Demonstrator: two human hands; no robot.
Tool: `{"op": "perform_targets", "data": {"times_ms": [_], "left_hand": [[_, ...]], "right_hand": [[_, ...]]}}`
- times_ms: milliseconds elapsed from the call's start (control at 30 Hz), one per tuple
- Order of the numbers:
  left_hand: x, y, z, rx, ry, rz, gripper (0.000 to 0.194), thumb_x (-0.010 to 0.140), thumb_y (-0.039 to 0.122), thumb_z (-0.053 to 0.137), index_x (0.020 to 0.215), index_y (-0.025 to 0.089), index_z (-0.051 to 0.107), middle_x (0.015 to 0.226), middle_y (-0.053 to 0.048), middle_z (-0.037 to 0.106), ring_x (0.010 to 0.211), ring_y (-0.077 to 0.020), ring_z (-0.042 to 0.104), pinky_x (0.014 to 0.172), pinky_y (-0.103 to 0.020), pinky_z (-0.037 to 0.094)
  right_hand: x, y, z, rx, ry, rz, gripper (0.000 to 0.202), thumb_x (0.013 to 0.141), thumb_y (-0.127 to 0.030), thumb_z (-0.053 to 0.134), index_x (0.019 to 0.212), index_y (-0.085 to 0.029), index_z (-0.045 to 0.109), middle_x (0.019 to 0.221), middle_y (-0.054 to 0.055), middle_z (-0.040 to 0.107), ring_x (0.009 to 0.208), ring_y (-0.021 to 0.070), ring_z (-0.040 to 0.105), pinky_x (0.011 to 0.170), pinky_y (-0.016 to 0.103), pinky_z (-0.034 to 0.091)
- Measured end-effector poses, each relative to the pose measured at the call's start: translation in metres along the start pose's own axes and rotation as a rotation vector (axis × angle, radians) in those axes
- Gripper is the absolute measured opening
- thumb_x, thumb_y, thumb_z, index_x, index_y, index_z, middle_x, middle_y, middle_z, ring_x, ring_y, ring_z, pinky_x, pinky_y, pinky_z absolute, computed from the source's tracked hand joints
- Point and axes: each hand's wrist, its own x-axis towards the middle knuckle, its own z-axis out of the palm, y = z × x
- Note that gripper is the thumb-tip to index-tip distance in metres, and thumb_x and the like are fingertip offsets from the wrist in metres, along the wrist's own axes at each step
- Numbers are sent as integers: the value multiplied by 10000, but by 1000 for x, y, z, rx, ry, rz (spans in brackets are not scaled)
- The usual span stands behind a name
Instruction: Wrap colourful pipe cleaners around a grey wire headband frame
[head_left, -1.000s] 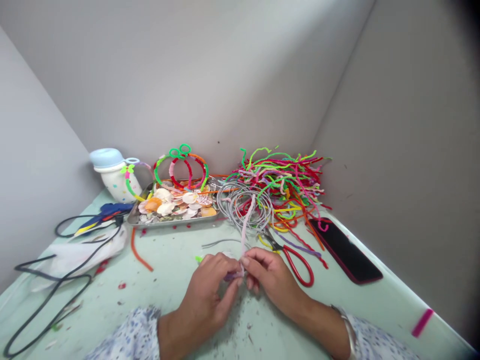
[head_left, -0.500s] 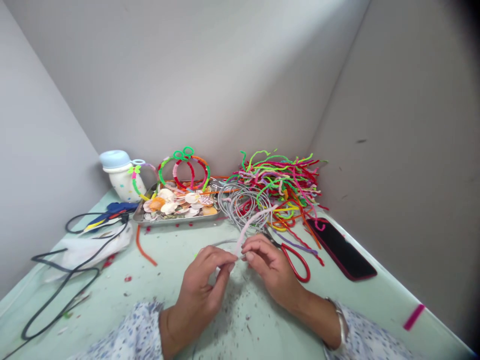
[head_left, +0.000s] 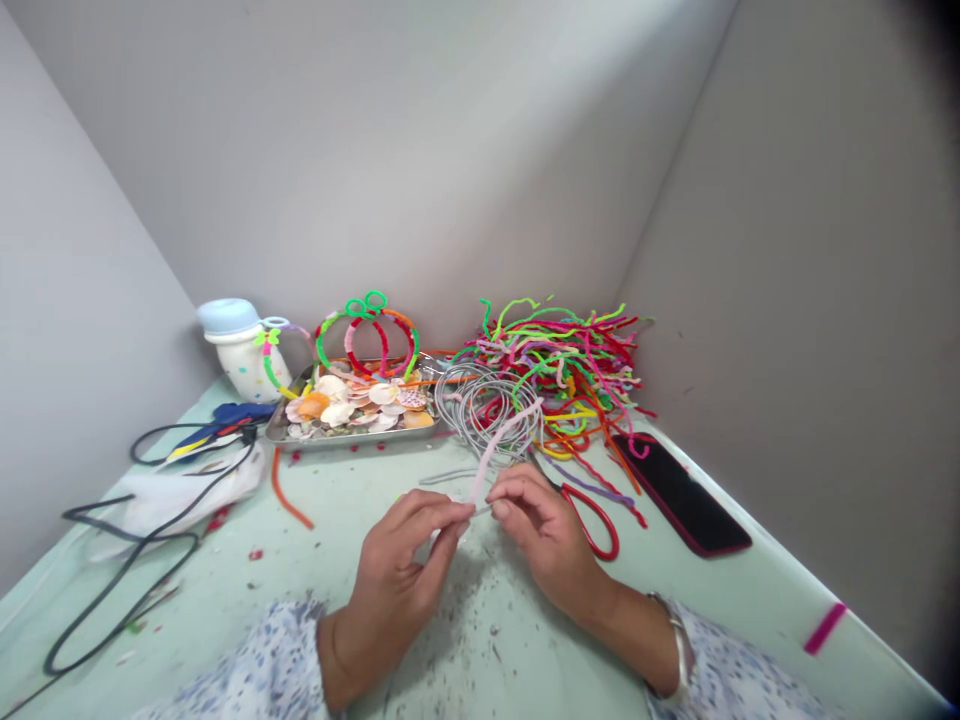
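My left hand (head_left: 409, 575) is closed in a pinch on the lower end of a pale pink pipe cleaner (head_left: 495, 445), which curves up and away over a coil of grey wire (head_left: 469, 400). Close beside it, my right hand (head_left: 551, 545) pinches a short, thin grey strand (head_left: 484, 511) that runs between the fingertips of both hands. Whether this strand is wire or the pipe cleaner's bare core I cannot tell. Red-handled scissors (head_left: 611, 553) lie just beyond my right hand, their blades partly hidden.
A metal tray (head_left: 360, 440) of seashells holds pipe-cleaner rings (head_left: 386, 345). Behind the coil lies a heap of coloured pipe cleaners (head_left: 570, 350). A phone (head_left: 686, 500) rests at the right edge; a white bottle (head_left: 251, 365) and black cable (head_left: 127, 540) are at left.
My hands have drawn very slightly apart, showing a little more of the thin strand. The pink pipe cleaner's far end has swung a little left.
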Motion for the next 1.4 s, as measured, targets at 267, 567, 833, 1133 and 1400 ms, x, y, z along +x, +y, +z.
{"op": "perform_targets", "data": {"times_ms": [267, 567, 833, 1133, 1400], "left_hand": [[2, 2, 1, 11, 8, 11, 262, 862, 30, 591, 1034, 207, 679, 905, -31, 653, 847, -128, 630, 751, -221, 504], [2, 0, 1, -4, 6, 4, 259, 862, 50, 595, 1059, 200, 669, 908, -40, 649, 844, -140, 628, 744, -238, 510], [0, 3, -2, -12, -21, -7, 223, 870, 59, 587, 1039, 188, 654, 899, -38, 644, 843, -137, 622, 756, -240, 500], [2, 5, -1, -41, -90, -134, 128, 908, 138, 543, 963, 191, 645, 858, -36, 633, 813, -158, 609, 728, -269, 486], [1, 7, -1, -74, -155, -226, 122, 934, 209, 504, 888, 187, 616, 826, -36, 610, 786, -177, 576, 715, -290, 453]], "right_hand": [[-2, 0, 0, -74, 43, -75, 84, 922, -209, 558, 931, -235, 637, 953, 21, 550, 903, 160, 563, 794, 276, 453], [-1, -2, 0, -148, 47, -95, 100, 924, -205, 554, 952, -229, 647, 966, 36, 562, 916, 173, 575, 786, 286, 477], [-2, 0, -1, -173, 67, -161, 127, 906, -185, 568, 997, -238, 640, 994, 48, 567, 931, 190, 587, 800, 321, 490], [-3, 2, 0, -143, 83, -195, 144, 891, -165, 574, 1010, -241, 603, 1009, 47, 563, 948, 193, 574, 819, 339, 482], [-3, 2, 1, -168, 79, -218, 137, 894, -170, 565, 1009, -239, 590, 1038, 65, 560, 988, 215, 568, 869, 383, 481]]}}
